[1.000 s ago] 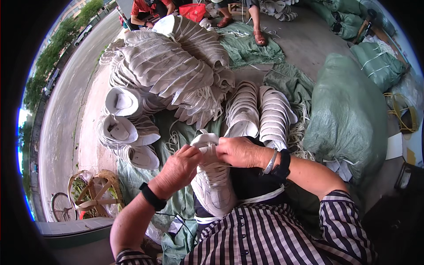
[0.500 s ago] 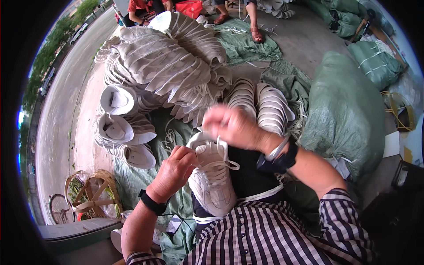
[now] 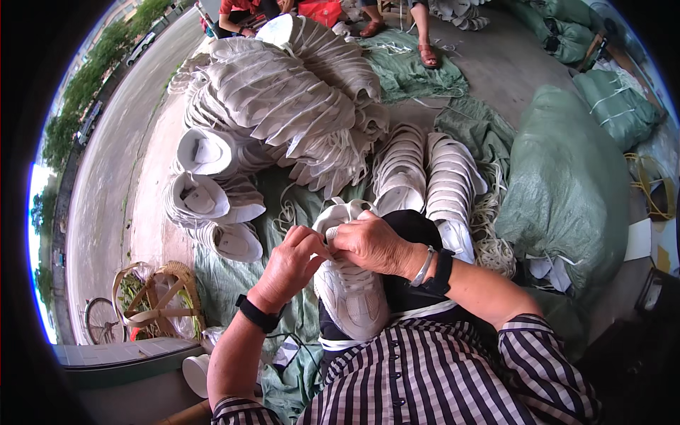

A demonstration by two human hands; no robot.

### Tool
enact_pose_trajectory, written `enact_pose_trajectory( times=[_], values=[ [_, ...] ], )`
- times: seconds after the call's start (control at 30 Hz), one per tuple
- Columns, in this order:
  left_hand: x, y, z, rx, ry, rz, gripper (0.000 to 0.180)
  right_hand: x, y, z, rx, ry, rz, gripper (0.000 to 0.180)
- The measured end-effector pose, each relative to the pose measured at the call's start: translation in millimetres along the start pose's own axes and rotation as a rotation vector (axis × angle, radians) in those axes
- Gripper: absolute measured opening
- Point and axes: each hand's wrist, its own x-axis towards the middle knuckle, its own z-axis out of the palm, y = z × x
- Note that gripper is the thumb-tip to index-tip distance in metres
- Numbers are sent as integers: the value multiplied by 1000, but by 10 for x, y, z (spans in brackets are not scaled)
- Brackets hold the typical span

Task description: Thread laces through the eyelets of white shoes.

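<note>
So there's a white sneaker (image 3: 350,290) lying in the person's lap, toe pointing back at them; both hands are bunched together at its lace end. The left hand (image 3: 294,265) has its fingers curled in on the laces, and the right hand (image 3: 372,244) is pinched shut on the same spot, the two touching; black bands on both wrists. Just past the shoe there are two rows of stacked white shoe uppers (image 3: 425,177); a bigger heap of them (image 3: 283,92) sits further out on green sheeting; big green sack (image 3: 567,184) on the right, wicker basket (image 3: 159,297) off to the left.
</note>
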Motion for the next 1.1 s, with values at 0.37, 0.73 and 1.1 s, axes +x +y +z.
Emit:
enact_pose_trajectory(
  times=[0.37, 0.73, 1.1],
  values=[
    [33, 105, 1, 4, -72, -54, 45, -219, 987, -1470, 1215, 1212, 633, 8],
    [430, 588, -257, -820, -285, -87, 33, 465, -825, -1465, 1235, 289, -136, 12],
    [-295, -125, 39, -1409, 681, -714, 19, -587, 478, -1545, 1705, 708, 419, 7]
  ],
)
